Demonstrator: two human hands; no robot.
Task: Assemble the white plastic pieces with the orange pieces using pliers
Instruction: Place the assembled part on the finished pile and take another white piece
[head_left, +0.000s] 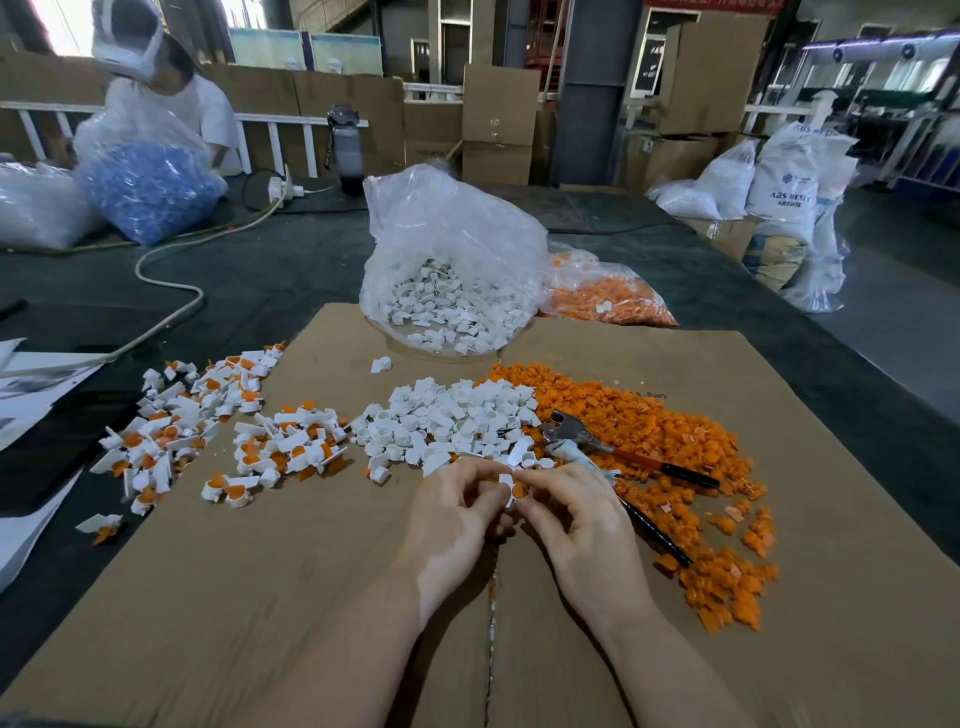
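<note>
Both hands' fingers pinch one white piece (505, 480) with a bit of orange between them. The pliers (613, 451) lie just beyond the right hand (582, 519), handles trailing right, so it's nearer than the left hand (452, 514).

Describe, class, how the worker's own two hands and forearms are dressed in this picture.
The left hand and right hand are bare: no gloves, and no rings or watch show. Both forearms are uncovered as far as the bottom edge of the picture, with no sleeve in sight.

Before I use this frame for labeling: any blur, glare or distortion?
Head view: wide-angle bending at the edges; the person with the blue bag is motion-blurred; glare on the clear bag of white pieces; both hands and the pliers are sharp and evenly lit.
</note>
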